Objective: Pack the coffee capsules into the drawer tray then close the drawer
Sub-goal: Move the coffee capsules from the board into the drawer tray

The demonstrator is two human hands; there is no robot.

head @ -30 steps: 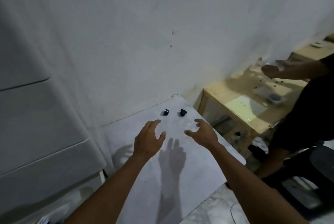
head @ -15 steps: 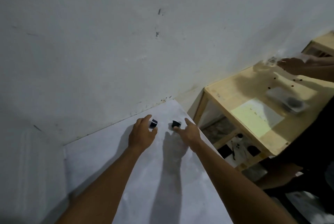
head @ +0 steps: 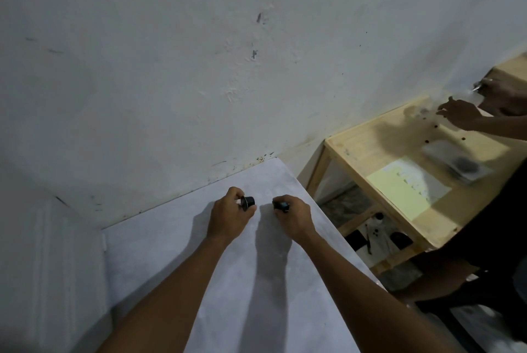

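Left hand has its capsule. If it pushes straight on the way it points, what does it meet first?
Probably the white wall. The left hand, gripping a black coffee capsule, points across the white table toward its back edge. Only tabletop shows between, though depth is hard to judge.

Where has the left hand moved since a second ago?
Yes: the left hand moved forward, toward the wall behind the table, and now pinches a coffee capsule.

- white tabletop (head: 228,281): far edge against the wall
- left capsule (head: 247,202), right capsule (head: 281,206): near far right corner, pinched by left hand (head: 229,217) and right hand (head: 295,218); contact with the top unclear
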